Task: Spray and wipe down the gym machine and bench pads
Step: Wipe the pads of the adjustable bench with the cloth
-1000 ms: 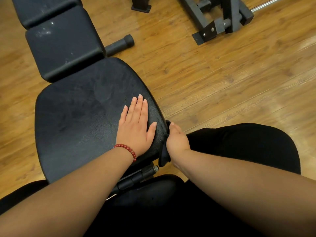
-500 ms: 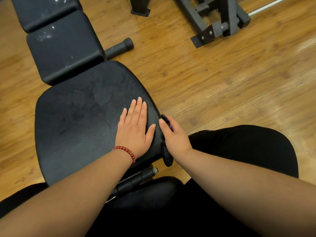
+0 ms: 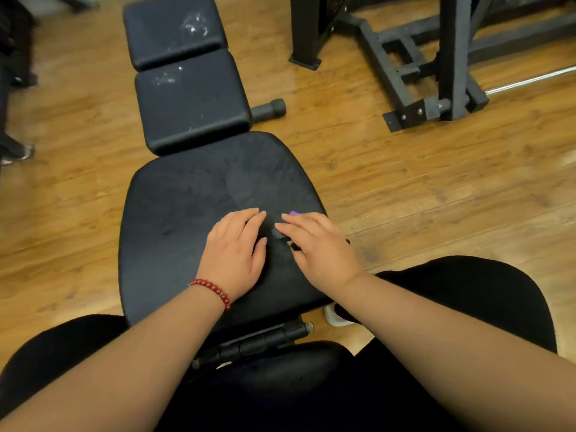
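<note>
While covering most of cloth [image 3: 293, 213] w/ right hand [image 3: 318, 247], leaves only purple tip past fingertips & dark fold near thumb on show; can't make out rest vs. black seat pad [image 3: 187, 229]. Hides part of white obj. [image 3: 335, 317] under right forearm by pad's near-right corner; can't tell what. Cuts off machine frame [image 3: 452, 57] & chrome bar [image 3: 530, 81] at top/right edges; dark gear [image 3: 12, 73] at left edge too blurred to ID. Half-hides adj. hinge [image 3: 265, 341] below pad's near edge behind forearms.

Lays right hand flat, fingers near straight & slightly spread, pressing cloth onto right-centre of seat pad. Rests left hand [image 3: 233, 254] palm-down on pad just beside, fingers loosely bent, tips touching pad, holding nothing; red bead bracelet [image 3: 215, 291] at wrist. Holds hands close, fingertips apart. Shows white specks on 2 back pads [image 3: 190, 104] beyond seat pad, over wooden floor [image 3: 436, 182].
</note>
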